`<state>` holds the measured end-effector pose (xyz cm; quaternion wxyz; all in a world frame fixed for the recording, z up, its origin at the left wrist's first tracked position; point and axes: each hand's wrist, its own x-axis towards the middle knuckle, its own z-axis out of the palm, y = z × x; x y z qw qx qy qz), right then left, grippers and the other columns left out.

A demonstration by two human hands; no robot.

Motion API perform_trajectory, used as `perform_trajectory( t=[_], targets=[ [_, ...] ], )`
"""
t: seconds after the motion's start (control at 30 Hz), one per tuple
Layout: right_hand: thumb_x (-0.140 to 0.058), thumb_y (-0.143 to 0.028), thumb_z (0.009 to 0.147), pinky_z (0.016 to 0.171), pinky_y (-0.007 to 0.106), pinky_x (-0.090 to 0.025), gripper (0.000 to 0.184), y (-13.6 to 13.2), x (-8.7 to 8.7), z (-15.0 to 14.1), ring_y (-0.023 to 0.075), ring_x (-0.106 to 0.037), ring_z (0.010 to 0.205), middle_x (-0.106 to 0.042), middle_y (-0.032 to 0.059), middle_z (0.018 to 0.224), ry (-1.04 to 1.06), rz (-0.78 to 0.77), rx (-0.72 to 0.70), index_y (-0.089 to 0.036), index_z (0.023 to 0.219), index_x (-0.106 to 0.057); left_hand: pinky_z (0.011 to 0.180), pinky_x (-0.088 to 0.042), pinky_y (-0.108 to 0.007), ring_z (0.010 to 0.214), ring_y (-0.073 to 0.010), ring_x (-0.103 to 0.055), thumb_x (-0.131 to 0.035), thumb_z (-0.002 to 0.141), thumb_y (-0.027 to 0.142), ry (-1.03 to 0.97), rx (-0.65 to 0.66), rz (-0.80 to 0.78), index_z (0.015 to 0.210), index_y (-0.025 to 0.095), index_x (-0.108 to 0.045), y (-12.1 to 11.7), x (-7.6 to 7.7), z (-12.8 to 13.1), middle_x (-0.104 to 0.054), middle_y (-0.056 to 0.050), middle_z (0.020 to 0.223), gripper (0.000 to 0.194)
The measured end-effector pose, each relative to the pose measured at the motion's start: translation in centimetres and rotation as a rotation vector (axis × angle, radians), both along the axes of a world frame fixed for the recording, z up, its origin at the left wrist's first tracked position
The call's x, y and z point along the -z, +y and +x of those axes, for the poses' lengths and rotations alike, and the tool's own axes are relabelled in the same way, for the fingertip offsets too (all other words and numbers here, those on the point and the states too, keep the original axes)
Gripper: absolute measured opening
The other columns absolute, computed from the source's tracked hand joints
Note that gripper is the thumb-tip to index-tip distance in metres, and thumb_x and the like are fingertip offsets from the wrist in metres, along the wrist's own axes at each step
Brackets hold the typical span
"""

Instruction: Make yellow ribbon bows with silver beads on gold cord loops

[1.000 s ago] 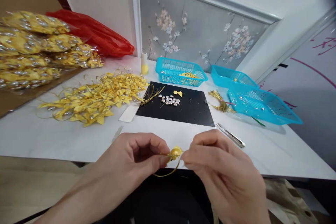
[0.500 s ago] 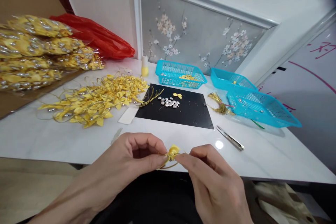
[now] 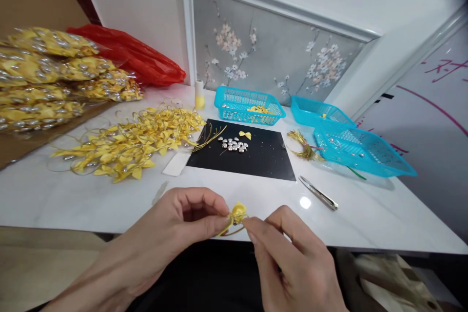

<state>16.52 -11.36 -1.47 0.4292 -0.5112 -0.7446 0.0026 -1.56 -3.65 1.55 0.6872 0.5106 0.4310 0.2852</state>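
Note:
Between my two hands, just above the table's front edge, is a yellow ribbon bow (image 3: 239, 208) with gold cord around its middle. My left hand (image 3: 193, 219) pinches the bow and cord from the left with thumb and forefinger. From the right, my right hand (image 3: 292, 248) pinches the gold cord (image 3: 234, 231) close to the bow, and a loop of cord hangs below. Fingertips hide part of the knot. Beyond them, silver beads (image 3: 234, 145) and another yellow bow (image 3: 244, 134) lie on a black mat (image 3: 248, 165), with loose gold cords (image 3: 210, 140) across its left edge.
A heap of yellow bows with cords and beads (image 3: 127, 144) lies left, near bagged bows (image 3: 47, 68) and a red bag (image 3: 127, 53). Blue baskets (image 3: 250, 90) (image 3: 369, 156) stand at the back and right. Scissors-like snips (image 3: 318, 192) and a cord bundle (image 3: 305, 146) lie right.
The right fingertips have shifted slightly at the cord beside the bow. Both hands still pinch the piece. The whole view has tilted a little.

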Motion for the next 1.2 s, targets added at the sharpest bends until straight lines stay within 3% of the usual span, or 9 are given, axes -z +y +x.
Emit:
perform_trajectory(
  t=[0.33, 0.57, 0.87, 1.2],
  targets=[
    [-0.051, 0.001, 0.089, 0.051, 0.025, -0.043, 0.027, 0.10, -0.48, 0.11, 0.0150, -0.051, 0.064, -0.051, 0.0025, 0.072, -0.075, 0.004, -0.028, -0.015, 0.103, -0.068, 0.062, -0.042, -0.019, 0.067, -0.0106, -0.056, -0.082, 0.072, 0.030, 0.096, -0.011, 0.043, 0.072, 0.023, -0.076, -0.14, 0.27, -0.01, -0.068, 0.004, 0.069, 0.010],
    [-0.048, -0.003, 0.092, 0.053, 0.026, -0.044, 0.028, 0.04, -0.06, -0.04, 0.0156, -0.052, 0.063, -0.051, 0.0029, 0.076, 0.016, -0.071, 0.001, -0.019, 0.107, -0.066, 0.070, -0.047, -0.025, 0.074, -0.0149, -0.061, -0.080, 0.074, 0.035, 0.128, 0.091, 0.057, 0.078, 0.023, -0.077, 0.09, -0.04, 0.11, -0.072, 0.002, 0.077, 0.013],
    [-0.047, -0.003, 0.091, 0.051, 0.025, -0.042, 0.028, -0.04, -0.25, 0.07, 0.0159, -0.051, 0.063, -0.051, 0.0033, 0.076, 0.006, -0.086, 0.006, -0.019, 0.103, -0.067, 0.071, -0.049, -0.027, 0.078, -0.0183, -0.065, -0.080, 0.075, 0.040, 0.155, 0.088, 0.111, 0.083, 0.023, -0.076, -0.13, 0.32, 0.01, -0.074, 0.000, 0.080, 0.019],
    [-0.048, -0.001, 0.090, 0.050, 0.025, -0.042, 0.029, -0.17, -0.67, 0.19, 0.0159, -0.051, 0.065, -0.050, 0.0028, 0.073, -0.054, -0.042, -0.011, -0.016, 0.105, -0.067, 0.067, -0.047, -0.023, 0.073, -0.0151, -0.063, -0.078, 0.077, 0.038, 0.140, 0.087, 0.095, 0.082, 0.024, -0.076, -0.36, 0.19, -0.11, -0.074, 0.001, 0.078, 0.015]
  ],
)
